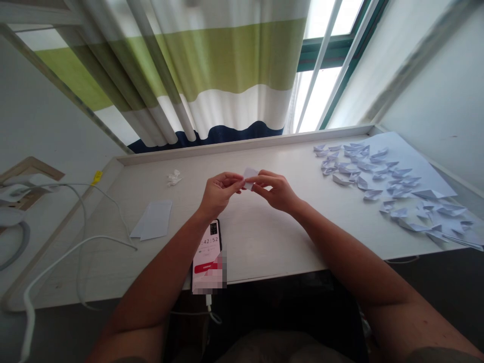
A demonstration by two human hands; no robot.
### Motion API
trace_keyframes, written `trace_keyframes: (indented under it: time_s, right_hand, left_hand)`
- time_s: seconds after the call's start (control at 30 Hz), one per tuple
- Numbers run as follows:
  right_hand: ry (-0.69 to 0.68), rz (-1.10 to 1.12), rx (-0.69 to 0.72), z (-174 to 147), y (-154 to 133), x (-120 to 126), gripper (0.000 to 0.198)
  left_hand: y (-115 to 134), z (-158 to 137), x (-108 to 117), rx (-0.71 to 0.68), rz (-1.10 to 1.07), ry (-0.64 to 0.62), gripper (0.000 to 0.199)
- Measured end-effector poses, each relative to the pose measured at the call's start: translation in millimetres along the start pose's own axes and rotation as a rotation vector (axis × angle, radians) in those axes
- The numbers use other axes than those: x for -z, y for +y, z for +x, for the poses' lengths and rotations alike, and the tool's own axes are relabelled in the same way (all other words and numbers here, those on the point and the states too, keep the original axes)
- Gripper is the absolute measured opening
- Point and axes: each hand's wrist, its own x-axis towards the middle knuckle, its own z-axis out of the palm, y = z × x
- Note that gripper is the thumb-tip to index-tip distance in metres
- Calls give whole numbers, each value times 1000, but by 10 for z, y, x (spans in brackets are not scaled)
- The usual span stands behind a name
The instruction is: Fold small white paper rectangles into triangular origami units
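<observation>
A small piece of folded white paper (250,174) is held up above the middle of the desk, between both hands. My left hand (224,190) pinches its left edge with thumb and fingers. From the other side, my right hand (274,189) grips it between thumb and fingertips. The exact folds are partly covered by the fingers. Several folded paper boats (365,165) lie in loose rows on the right of the desk, some on a large white sheet (412,151). Flat paper slips (156,220) rest at the left.
A phone (207,262) showing a timer lies at the desk's front edge, with a charging cable (209,302) below it. Crumpled paper (174,177) sits at the back left. White cables (81,242) cross the left side. A raised rim (227,146) borders the back, before a curtain (227,60).
</observation>
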Motion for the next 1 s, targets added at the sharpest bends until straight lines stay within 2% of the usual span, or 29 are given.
trace_keyframes:
  time_s: [0.17, 0.37, 0.63, 0.8, 1.0]
  right_hand:
    - [-3, 68, 4, 22, 3, 18, 35]
    - [119, 191, -166, 39, -16, -17, 41]
    - [207, 431, -305, 61, 9, -105, 50]
    - [214, 465, -328, 66, -7, -122, 53]
    - [188, 459, -301, 65, -11, -96, 50]
  left_hand:
    - [0, -14, -7, 36, -4, 4, 29]
    - [34, -62, -23, -2, 29, -62, 32]
    - [-47, -46, -37, 12, 14, -54, 40]
    - [-101, -35, -24, 45, 4, -85, 45]
    - [-34, -63, -52, 34, -5, -108, 44]
